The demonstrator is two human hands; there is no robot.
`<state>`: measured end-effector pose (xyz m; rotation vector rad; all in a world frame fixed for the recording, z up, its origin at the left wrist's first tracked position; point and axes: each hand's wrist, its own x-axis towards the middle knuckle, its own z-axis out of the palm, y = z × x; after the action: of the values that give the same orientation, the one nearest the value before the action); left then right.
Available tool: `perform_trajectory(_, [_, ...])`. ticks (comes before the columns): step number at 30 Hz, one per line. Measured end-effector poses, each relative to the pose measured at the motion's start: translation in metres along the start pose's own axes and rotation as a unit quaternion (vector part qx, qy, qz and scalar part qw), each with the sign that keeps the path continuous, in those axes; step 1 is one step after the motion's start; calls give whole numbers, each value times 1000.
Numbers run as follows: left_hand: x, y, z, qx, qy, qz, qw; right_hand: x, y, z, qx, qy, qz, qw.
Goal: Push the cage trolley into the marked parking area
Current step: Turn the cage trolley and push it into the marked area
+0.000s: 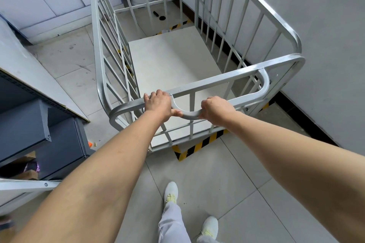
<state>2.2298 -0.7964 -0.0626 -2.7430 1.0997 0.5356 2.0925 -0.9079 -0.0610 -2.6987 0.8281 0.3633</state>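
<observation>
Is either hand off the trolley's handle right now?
No, the left hand and the right hand both grip the curved handle of the cage trolley.

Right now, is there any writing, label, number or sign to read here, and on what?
None can be read.
The cage trolley shows no label or number.
The yellow-and-black striped tape on the floor is a pattern only, with no words.

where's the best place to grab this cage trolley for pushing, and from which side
Take the looped handle on the near end of the cage trolley, from behind, overhand. It juts toward the pusher, wide enough for both: left hand and right hand grip there.
</observation>
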Motion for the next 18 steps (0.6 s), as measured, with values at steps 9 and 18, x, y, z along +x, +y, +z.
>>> perform_trajectory(9, [-18, -2, 7, -53, 55, 86, 993, -7, 44, -3, 215, 177, 344, 897])
perform_trajectory(18, [-20, 31, 15, 17, -33, 215, 976, 26, 57, 0, 585, 194, 473, 630])
